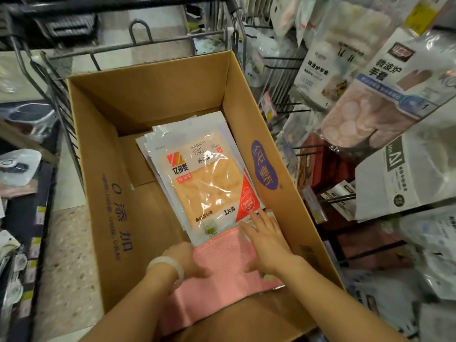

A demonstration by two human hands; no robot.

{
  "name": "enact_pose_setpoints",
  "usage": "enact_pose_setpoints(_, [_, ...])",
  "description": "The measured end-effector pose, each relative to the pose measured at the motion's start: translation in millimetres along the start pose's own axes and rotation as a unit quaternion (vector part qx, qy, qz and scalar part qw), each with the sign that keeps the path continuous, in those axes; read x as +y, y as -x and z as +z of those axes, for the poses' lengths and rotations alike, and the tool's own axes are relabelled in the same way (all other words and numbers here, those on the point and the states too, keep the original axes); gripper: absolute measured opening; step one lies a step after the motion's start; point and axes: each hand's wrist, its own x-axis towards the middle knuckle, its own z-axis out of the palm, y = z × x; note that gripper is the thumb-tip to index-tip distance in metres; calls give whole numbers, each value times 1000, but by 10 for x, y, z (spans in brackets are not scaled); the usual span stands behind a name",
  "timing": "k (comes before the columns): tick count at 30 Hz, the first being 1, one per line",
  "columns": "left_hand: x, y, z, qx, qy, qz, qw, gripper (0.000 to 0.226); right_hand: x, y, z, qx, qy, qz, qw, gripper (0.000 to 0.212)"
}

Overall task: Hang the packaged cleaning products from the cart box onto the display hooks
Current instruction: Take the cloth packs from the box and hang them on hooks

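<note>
An open cardboard box (269,154) sits in a wire cart (61,104). Inside lies a stack of packaged orange dish towels (207,178), label up. Nearer me is a pink ribbed packaged cloth (222,257), its near end hanging over the box's front edge. My right hand (266,240) lies with fingers spread on the pink cloth, fingertips at the lower edge of the top towel pack. My left hand (185,260), with a pale bangle at the wrist, curls down at the pink cloth's left edge; its fingertips are hidden.
Display hooks (293,111) on the right carry hanging packs of oven mitts (370,112) and other packaged goods. Shelves with more packs run along the left. Speckled floor shows left of the cart.
</note>
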Motion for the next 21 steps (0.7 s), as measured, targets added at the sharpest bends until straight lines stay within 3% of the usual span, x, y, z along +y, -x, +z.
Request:
enact_pose_setpoints(6, [-11, 280, 95, 69, -12, 45, 996, 26, -145, 51, -116, 14, 145, -20, 989, 119])
enact_pose_setpoints(10, [16, 481, 161, 151, -114, 89, 978, 34, -230, 25, -347, -3, 199, -65, 978, 114])
enact_pose_setpoints(19, [-43, 656, 213, 137, -193, 219, 947, 47, -368, 51, -561, -90, 251, -148, 953, 108])
enact_pose_setpoints(21, [-55, 686, 185, 127, -191, 237, 944, 42, -409, 45, -569, -101, 256, -158, 948, 98])
